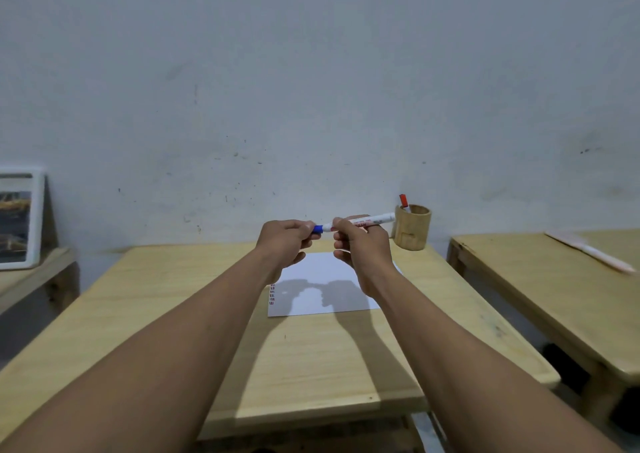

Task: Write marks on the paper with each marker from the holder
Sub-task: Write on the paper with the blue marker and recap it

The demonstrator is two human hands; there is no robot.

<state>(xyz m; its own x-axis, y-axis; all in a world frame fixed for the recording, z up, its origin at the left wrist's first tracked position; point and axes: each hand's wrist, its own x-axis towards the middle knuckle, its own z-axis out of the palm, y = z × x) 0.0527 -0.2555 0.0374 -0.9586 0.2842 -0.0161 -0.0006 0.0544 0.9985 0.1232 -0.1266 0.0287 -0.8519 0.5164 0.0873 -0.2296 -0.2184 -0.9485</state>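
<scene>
A white marker (375,220) with a blue cap (318,228) is held level above the table by both hands. My right hand (360,248) grips the white barrel. My left hand (285,241) pinches the blue cap at the marker's left end. Below them a white sheet of paper (311,300) lies on the wooden table (166,307), with small red and blue marks (272,295) along its left edge. A wooden holder (412,227) stands at the table's far right corner, a red-capped marker (404,203) sticking out of it.
A second wooden table (554,293) stands to the right with a white pen-like object (595,253) on it. A framed picture (19,220) leans against the wall on a low surface at the left. A grey wall rises behind the table.
</scene>
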